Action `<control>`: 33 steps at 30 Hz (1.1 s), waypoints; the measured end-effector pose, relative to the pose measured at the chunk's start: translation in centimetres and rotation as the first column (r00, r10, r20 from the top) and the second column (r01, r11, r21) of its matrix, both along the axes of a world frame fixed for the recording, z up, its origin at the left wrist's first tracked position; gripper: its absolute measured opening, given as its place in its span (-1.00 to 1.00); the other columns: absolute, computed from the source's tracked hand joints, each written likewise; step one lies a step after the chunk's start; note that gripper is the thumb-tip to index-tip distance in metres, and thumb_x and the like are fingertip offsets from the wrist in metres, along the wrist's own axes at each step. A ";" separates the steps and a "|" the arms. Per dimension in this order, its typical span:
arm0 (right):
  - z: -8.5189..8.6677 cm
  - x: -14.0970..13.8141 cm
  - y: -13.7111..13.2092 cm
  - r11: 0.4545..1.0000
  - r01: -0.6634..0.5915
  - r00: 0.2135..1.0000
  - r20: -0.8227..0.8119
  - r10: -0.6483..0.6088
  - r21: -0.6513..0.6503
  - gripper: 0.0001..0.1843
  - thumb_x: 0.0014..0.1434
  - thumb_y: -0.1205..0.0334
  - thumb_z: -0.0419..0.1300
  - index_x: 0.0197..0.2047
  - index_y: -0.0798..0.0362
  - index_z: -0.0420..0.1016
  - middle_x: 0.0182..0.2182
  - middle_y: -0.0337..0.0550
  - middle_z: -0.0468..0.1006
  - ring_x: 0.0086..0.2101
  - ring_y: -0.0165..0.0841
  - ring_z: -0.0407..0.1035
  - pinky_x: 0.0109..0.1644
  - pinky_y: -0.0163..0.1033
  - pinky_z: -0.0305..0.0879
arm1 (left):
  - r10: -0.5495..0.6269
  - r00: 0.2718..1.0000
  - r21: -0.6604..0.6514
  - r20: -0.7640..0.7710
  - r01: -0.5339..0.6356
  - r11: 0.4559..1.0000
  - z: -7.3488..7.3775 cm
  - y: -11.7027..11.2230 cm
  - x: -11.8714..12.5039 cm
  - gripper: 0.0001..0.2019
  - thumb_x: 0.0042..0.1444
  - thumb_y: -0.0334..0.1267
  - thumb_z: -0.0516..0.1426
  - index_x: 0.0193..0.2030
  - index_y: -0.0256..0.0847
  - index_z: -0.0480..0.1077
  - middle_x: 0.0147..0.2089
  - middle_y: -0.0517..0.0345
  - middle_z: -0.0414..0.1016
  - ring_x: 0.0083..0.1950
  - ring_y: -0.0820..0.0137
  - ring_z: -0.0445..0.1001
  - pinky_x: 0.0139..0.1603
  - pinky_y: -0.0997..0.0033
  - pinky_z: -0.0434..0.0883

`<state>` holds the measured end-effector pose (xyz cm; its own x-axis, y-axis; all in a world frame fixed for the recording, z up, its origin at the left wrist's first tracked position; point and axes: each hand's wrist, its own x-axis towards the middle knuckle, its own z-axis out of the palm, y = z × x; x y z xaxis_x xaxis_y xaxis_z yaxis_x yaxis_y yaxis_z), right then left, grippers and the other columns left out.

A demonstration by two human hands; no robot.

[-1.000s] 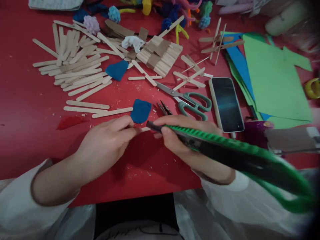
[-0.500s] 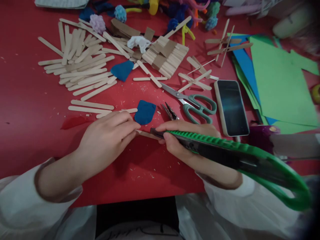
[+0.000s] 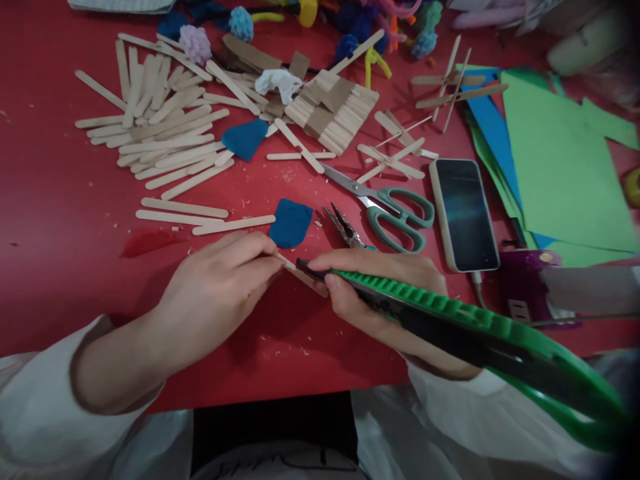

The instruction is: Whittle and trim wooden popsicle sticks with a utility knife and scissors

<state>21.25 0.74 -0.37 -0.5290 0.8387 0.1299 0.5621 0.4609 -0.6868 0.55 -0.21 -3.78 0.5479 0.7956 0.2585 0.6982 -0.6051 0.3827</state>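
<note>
The cutter (image 3: 463,343) looks ridged, glossy plastic; the craft stick (image 3: 307,279), matt wood.

Phone (image 3: 466,217) between scissors (image 3: 381,195) and green paper (image 3: 563,167); 1 lilac pompom (image 3: 195,45) upper left.

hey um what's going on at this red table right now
A person's left hand holds one end of a thin wooden stick over the red table. The right hand grips a green-and-black tool, its dark tip at the stick; contact is hard to tell. Beyond the hands lie a blue piece, pliers, scissors and a heap of wooden sticks.
</note>
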 end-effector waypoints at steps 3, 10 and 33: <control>0.1 0.0 0.0 1.000 -0.012 1.000 0.024 0.012 0.012 -0.80 0.16 0.43 0.08 -0.22 -0.02 0.45 -0.37 -0.30 0.62 -0.48 -0.53 0.49 -0.28 -0.47 0.43 | -0.007 0.999 -0.009 -0.032 0.006 1.000 0.1 -0.4 0.1 -0.74 0.22 -0.40 -0.06 -0.27 -0.24 0.46 -0.19 0.04 0.53 -0.16 0.31 0.50 -0.18 0.32 0.50; -0.5 0.0 -0.1 0.997 -0.028 1.000 -0.006 0.028 0.072 -0.83 0.15 0.42 0.10 -0.22 -0.01 0.43 -0.39 -0.29 0.62 -0.47 -0.53 0.49 -0.29 -0.49 0.43 | -0.059 0.994 -0.014 -0.094 0.058 0.998 0.4 -1.2 0.2 -0.73 0.19 -0.47 -0.07 -0.20 -0.29 0.45 -0.12 -0.05 0.52 -0.08 0.23 0.50 -0.07 0.25 0.50; -1.0 -0.2 0.0 0.988 -0.058 0.998 -0.026 0.063 0.140 -0.84 0.15 0.44 0.10 -0.23 0.05 0.44 -0.41 -0.28 0.61 -0.52 -0.57 0.43 -0.35 -0.50 0.39 | -0.079 0.991 0.026 -0.108 0.082 0.996 0.0 -0.5 -0.2 -0.74 0.22 -0.43 -0.08 -0.18 -0.35 0.43 -0.14 0.00 0.50 -0.10 0.25 0.47 -0.15 0.30 0.48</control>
<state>21.09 0.74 -1.37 -0.5723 0.7778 0.2598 0.5100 0.5856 -0.6300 0.33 -0.66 -3.79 0.6354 0.7405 0.2189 0.6825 -0.6712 0.2893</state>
